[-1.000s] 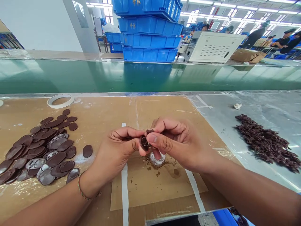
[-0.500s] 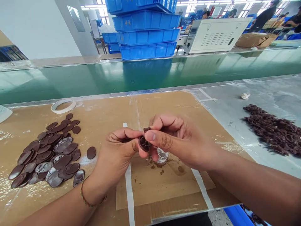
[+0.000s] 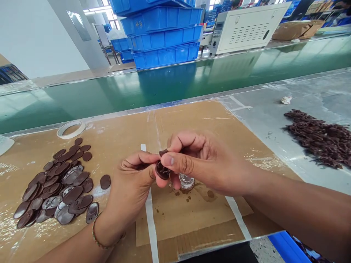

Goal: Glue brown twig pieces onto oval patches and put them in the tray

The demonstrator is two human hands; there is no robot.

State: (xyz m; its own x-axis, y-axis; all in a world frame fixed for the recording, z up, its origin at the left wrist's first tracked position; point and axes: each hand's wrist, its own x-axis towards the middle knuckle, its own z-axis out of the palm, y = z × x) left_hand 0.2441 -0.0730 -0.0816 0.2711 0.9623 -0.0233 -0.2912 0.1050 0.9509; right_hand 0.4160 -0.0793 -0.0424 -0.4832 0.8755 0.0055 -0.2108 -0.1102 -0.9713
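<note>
My left hand (image 3: 137, 175) pinches a dark brown oval piece (image 3: 162, 171) between thumb and fingers, tilted above the cardboard sheet. Touching its upper edge, my right hand (image 3: 192, 157) holds a small dark brown bit (image 3: 163, 152) between thumb and index finger. Beneath the hands, a small round clear container (image 3: 187, 181) stands on the cardboard, partly hidden by my right hand, with wet spots around it. A pile of brown oval pieces (image 3: 71, 194) lies to the left. One single oval (image 3: 105, 181) is apart from it.
A tape roll (image 3: 71, 130) lies behind the oval pile. Dark thin pieces (image 3: 320, 137) are heaped at the right. Beyond the table runs a green belt (image 3: 109, 89), with stacked blue crates (image 3: 167, 54) and a pale machine (image 3: 248, 29) behind it.
The camera view has tilted and shifted slightly. Both hands keep nearly the same pose around the oval piece and the small bit; they appear a little further left in view.
</note>
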